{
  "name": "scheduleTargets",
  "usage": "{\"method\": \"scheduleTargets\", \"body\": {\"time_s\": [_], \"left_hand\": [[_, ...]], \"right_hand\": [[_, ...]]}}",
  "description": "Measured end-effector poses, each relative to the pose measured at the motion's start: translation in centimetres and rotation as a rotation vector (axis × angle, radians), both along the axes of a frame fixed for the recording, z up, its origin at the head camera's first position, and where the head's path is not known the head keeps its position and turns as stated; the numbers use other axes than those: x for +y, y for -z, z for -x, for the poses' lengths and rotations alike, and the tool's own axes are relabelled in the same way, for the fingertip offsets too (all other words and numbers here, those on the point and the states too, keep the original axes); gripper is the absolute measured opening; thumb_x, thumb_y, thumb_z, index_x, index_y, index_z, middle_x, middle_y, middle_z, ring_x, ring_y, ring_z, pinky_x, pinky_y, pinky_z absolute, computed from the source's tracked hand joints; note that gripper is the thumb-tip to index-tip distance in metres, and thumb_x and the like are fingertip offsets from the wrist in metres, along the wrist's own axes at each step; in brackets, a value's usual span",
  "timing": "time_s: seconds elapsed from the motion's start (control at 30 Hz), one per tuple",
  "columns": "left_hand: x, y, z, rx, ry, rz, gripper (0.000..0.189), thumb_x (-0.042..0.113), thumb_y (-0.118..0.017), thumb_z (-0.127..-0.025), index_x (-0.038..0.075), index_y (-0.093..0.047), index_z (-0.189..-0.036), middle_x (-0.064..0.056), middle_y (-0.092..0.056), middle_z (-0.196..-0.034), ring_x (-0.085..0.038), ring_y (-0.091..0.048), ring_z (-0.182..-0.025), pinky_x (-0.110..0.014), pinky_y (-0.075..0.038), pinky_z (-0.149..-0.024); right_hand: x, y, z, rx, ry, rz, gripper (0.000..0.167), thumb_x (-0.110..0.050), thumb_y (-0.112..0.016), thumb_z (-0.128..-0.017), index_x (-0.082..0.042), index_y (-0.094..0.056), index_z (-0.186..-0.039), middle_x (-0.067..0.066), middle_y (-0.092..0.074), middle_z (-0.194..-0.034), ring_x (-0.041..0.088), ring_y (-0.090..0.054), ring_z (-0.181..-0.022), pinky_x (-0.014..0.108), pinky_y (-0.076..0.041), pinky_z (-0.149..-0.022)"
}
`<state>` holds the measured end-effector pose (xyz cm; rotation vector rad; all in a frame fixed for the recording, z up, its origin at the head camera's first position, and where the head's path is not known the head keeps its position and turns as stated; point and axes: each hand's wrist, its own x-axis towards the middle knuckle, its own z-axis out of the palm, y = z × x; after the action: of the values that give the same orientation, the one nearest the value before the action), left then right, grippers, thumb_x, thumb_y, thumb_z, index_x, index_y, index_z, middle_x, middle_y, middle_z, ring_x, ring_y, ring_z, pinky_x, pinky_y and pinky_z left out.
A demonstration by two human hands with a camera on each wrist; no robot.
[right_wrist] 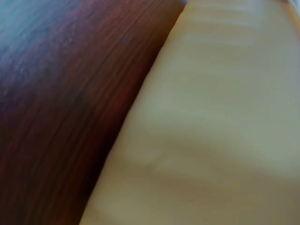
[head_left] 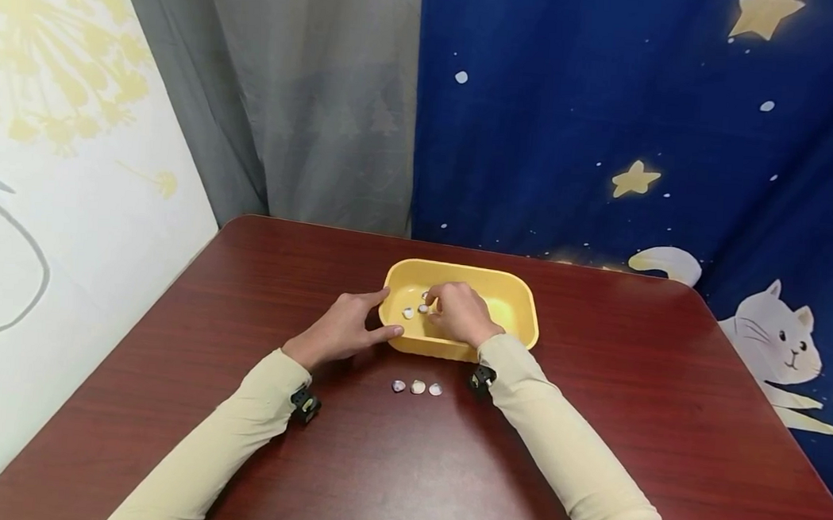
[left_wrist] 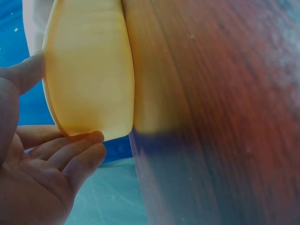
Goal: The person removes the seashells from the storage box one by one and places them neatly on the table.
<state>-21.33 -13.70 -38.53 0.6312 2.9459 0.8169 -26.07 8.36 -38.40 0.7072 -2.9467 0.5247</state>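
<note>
A yellow plastic basin (head_left: 510,297) stands on the table with a few small pale seashells (head_left: 408,313) in its left part. My left hand (head_left: 340,331) holds the basin's left end, thumb on the near rim and fingers round the end wall; the left wrist view shows the fingers against the outside of the basin (left_wrist: 91,70). Inside the basin, my right hand (head_left: 459,312) bends down over the shells, its thumb and fingertip apart close to one shell (head_left: 423,309). The right wrist view has only the basin wall (right_wrist: 201,117), with the hand out of sight.
Three shells lie in a row on the dark red table (head_left: 347,462) in front of the basin: a dark-tinged one (head_left: 398,386), a cream one (head_left: 418,386) and a pale one (head_left: 436,389). Behind the table hang grey and blue curtains (head_left: 538,140); a white panel (head_left: 70,191) borders the left.
</note>
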Motion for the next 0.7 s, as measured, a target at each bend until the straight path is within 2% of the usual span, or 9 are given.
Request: {"method": "scheduleTargets", "body": {"time_s": [0.17,0.3,0.4,0.5,0.7], "left_hand": [[0.1,0.0,0.0,-0.006,-0.006,-0.007,0.082,0.049,-0.069,-0.092,-0.002,-0.041,-0.151,-0.019,-0.052,-0.150,-0.030,-0.054,-0.137,-0.046,-0.047,-0.111],[0.1,0.1,0.0,0.008,0.002,-0.010,0.082,0.049,-0.069,-0.092,-0.003,-0.042,-0.150,-0.019,-0.053,-0.149,-0.031,-0.054,-0.136,-0.046,-0.047,-0.111],[0.1,0.2,0.0,0.017,0.010,-0.012,0.082,0.049,-0.069,-0.092,-0.003,-0.042,-0.150,-0.020,-0.053,-0.149,-0.031,-0.055,-0.136,-0.046,-0.048,-0.110],[0.1,0.2,0.0,0.026,0.011,-0.010,0.082,0.049,-0.069,-0.092,-0.003,-0.043,-0.149,-0.020,-0.054,-0.148,-0.031,-0.056,-0.134,-0.046,-0.048,-0.110],[0.0,0.0,0.1,0.023,0.006,0.000,0.083,0.051,-0.069,-0.092,-0.003,-0.043,-0.149,-0.021,-0.054,-0.148,-0.031,-0.057,-0.133,-0.046,-0.049,-0.109]], "right_hand": [[-0.5,0.3,0.3,-0.001,0.016,-0.012,0.022,-0.013,-0.076,-0.085,-0.011,-0.077,-0.108,0.007,-0.071,-0.094,0.021,-0.062,-0.080,0.035,-0.054,-0.070],[-0.9,0.6,0.5,-0.020,0.036,-0.039,0.024,-0.016,-0.075,-0.088,-0.010,-0.076,-0.111,0.010,-0.073,-0.107,0.026,-0.067,-0.096,0.042,-0.057,-0.083],[-1.1,0.7,0.6,-0.038,0.045,-0.063,0.025,-0.018,-0.073,-0.090,-0.010,-0.075,-0.113,0.010,-0.073,-0.114,0.029,-0.068,-0.105,0.044,-0.058,-0.087],[-1.3,0.8,0.8,-0.044,0.048,-0.076,0.024,-0.018,-0.071,-0.092,-0.009,-0.075,-0.114,0.011,-0.073,-0.116,0.030,-0.069,-0.107,0.045,-0.058,-0.086],[-1.6,0.6,0.9,-0.048,0.052,-0.104,0.016,-0.015,-0.070,-0.090,-0.012,-0.078,-0.104,0.009,-0.074,-0.113,0.028,-0.069,-0.103,0.044,-0.059,-0.080]]}}
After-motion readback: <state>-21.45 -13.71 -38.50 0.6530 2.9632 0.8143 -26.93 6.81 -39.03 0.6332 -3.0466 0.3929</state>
